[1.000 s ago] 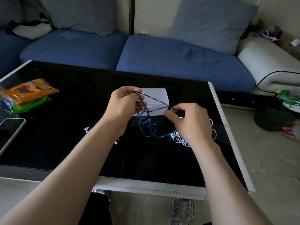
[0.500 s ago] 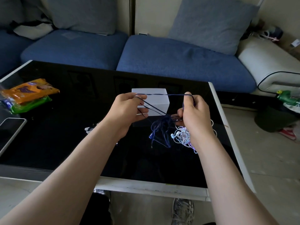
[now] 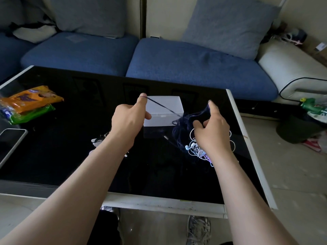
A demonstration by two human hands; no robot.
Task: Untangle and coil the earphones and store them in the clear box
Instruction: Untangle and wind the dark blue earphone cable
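Head: cord (image 3: 163,106) hooked across raised fingers (image 3: 142,100).

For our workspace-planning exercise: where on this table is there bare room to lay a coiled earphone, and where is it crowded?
Free: the table near its front edge, this side of the clear box; the stretch between snack packets and box. Crowded: around the white earphone tangle under the right hand.

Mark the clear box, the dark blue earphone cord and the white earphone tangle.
clear box (image 3: 162,120): head view, front wall.
dark blue earphone cord (image 3: 184,123): head view, hanging bunch.
white earphone tangle (image 3: 196,151): head view, bundle's middle.
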